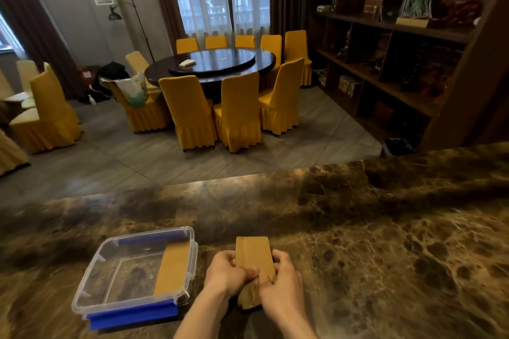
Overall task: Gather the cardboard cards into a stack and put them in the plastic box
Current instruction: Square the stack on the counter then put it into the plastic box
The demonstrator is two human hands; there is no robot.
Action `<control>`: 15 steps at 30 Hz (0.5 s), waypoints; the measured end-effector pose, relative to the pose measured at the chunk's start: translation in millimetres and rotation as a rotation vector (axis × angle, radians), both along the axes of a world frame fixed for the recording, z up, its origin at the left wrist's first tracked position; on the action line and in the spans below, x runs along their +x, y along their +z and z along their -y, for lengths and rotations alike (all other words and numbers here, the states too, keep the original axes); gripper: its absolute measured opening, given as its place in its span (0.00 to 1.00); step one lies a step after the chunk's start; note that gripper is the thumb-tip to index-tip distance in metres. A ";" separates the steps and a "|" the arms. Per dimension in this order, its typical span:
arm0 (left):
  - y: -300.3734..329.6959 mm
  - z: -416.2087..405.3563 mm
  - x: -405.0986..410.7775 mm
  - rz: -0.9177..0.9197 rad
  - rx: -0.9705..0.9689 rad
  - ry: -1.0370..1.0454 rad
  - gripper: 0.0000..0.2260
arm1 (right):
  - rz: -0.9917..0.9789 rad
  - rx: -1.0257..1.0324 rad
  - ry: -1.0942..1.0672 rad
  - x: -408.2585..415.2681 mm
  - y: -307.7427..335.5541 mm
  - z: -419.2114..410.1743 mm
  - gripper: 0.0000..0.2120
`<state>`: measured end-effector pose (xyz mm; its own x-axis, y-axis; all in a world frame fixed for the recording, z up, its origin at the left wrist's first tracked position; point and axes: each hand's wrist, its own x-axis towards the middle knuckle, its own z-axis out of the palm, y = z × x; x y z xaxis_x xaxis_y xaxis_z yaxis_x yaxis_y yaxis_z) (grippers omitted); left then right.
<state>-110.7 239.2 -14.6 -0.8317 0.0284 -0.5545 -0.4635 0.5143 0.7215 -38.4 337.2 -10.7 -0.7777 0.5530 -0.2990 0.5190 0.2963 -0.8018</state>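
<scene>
A stack of brown cardboard cards [254, 252] is on the marble counter [358, 228], pinched from both sides. My left hand [230, 272] grips its left edge and my right hand [281, 281] grips its right edge, thumbs on top. The near ends of the cards fan out unevenly below my hands. To the left stands a clear plastic box [93, 278] with blue clips, open on top. One cardboard card [172, 267] lies inside it along the right wall.
The counter's far edge runs across the middle of the view. Beyond it are a round dark table [212, 63] ringed by yellow-covered chairs, and a dark wooden shelf unit [399, 44] on the right.
</scene>
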 end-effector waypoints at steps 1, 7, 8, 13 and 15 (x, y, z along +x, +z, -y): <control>-1.0 4.6 6.0 -0.016 0.065 0.005 0.20 | -0.028 -0.015 -0.022 4.3 0.4 -0.1 0.18; 17.5 28.8 46.6 -0.179 0.322 -0.177 0.18 | -0.304 -0.280 -0.116 24.9 2.6 -2.6 0.11; 22.3 32.1 62.1 -0.235 0.331 -0.214 0.18 | -0.330 -0.352 -0.092 37.2 7.5 -0.8 0.14; 0.5 52.7 146.1 -0.267 0.367 -0.298 0.19 | -0.360 -0.556 -0.016 100.8 -16.7 21.4 0.26; 0.7 48.6 144.9 -0.245 0.395 -0.255 0.18 | -0.352 -0.531 0.017 95.6 -13.7 29.1 0.27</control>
<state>34.2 190.5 -13.9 -0.8750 0.4143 -0.2506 -0.1523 0.2557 0.9547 57.2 308.2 -24.4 -0.8868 0.3863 -0.2535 0.1960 -0.1824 -0.9635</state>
